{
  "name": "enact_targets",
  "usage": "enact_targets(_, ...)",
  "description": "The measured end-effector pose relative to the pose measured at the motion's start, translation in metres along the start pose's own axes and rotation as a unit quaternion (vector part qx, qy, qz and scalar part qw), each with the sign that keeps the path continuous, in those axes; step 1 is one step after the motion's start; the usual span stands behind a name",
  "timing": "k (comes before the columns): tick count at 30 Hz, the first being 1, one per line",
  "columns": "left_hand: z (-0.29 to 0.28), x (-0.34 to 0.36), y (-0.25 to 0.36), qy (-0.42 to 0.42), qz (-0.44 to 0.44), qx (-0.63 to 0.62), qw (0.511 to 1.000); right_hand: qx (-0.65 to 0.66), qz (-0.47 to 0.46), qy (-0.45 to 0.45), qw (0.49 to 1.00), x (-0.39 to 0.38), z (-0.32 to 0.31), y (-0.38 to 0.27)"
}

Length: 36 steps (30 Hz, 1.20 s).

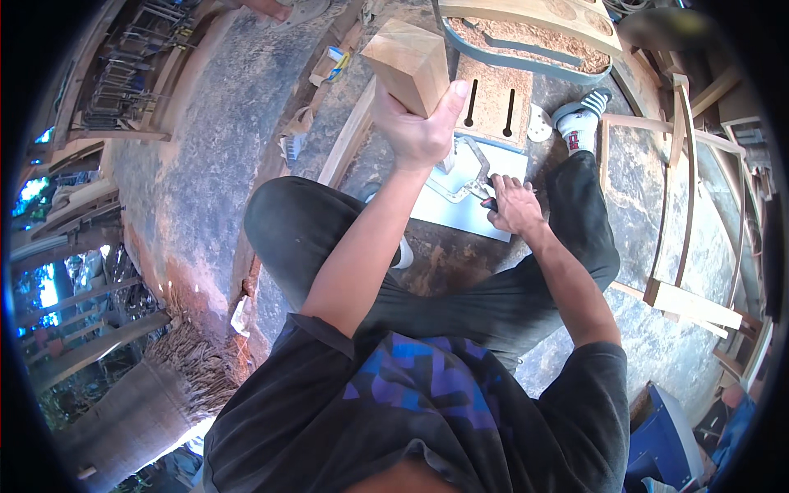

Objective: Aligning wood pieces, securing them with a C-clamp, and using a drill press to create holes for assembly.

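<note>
My left hand (415,131) is closed round a square wooden block (407,57), holding it upright at top centre. My right hand (514,205) is closed on a dark-handled tool (491,203), low over a white board (468,218) between my legs. Beside it a bent metal piece (448,191), like a clamp, lies on the board, partly hidden behind my left hand. Just beyond stands a particleboard panel (489,107) with two long slots.
A sawdust-covered curved form (534,53) lies at the top. Wooden frames (682,172) fill the right, near a blue plastic object (662,435). Racked tools (131,57) are at upper left. Another person's hand or foot (271,8) shows at the top edge. My right foot (579,123) rests by a white disc (539,123).
</note>
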<state>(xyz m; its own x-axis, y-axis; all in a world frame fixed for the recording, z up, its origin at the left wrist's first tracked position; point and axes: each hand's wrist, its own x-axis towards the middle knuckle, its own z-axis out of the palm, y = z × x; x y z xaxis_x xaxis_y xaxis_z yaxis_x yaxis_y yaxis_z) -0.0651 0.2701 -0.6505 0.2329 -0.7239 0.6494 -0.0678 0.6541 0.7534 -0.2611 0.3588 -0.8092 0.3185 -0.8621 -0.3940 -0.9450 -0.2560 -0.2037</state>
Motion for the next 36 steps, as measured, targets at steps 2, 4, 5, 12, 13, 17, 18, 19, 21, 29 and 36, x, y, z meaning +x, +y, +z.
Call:
enact_targets(2,0.000,0.000,0.000,0.000,-0.002,-0.006,1.000,-0.002,0.002,0.005,1.000,-0.001,0.002,-0.002)
enact_targets(4,0.000,0.000,-0.001,0.007,0.000,-0.009,1.000,-0.001,0.002,0.023,1.000,-0.002,0.004,-0.003)
enact_targets(5,0.000,0.000,-0.001,0.006,-0.003,-0.010,1.000,-0.008,0.010,0.020,1.000,-0.002,0.006,-0.003)
enact_targets(12,-0.001,0.002,0.000,0.002,0.011,0.013,1.000,-0.028,0.010,0.075,0.997,-0.001,0.020,-0.004)
enact_targets(13,-0.001,0.002,0.000,0.002,0.015,0.013,1.000,-0.039,0.014,0.076,0.996,-0.001,0.021,-0.004)
enact_targets(17,-0.001,0.002,0.001,0.001,0.006,0.006,1.000,-0.043,0.010,0.096,0.994,-0.002,0.025,-0.005)
enact_targets(18,-0.001,0.002,0.001,0.003,0.004,0.003,1.000,-0.047,0.011,0.095,0.994,-0.001,0.026,-0.004)
enact_targets(19,-0.001,0.003,0.001,0.007,0.008,0.000,1.000,-0.046,0.007,0.095,0.994,0.000,0.027,-0.003)
enact_targets(21,-0.001,0.003,0.002,0.007,0.001,0.001,1.000,-0.048,0.011,0.097,0.994,0.002,0.031,-0.001)
enact_targets(29,0.000,0.004,0.002,0.010,-0.005,-0.012,1.000,-0.022,0.041,0.143,0.989,0.010,0.044,0.004)
enact_targets(36,0.000,0.004,-0.001,0.009,0.006,0.003,1.000,0.014,0.074,0.171,0.982,0.008,0.038,-0.002)
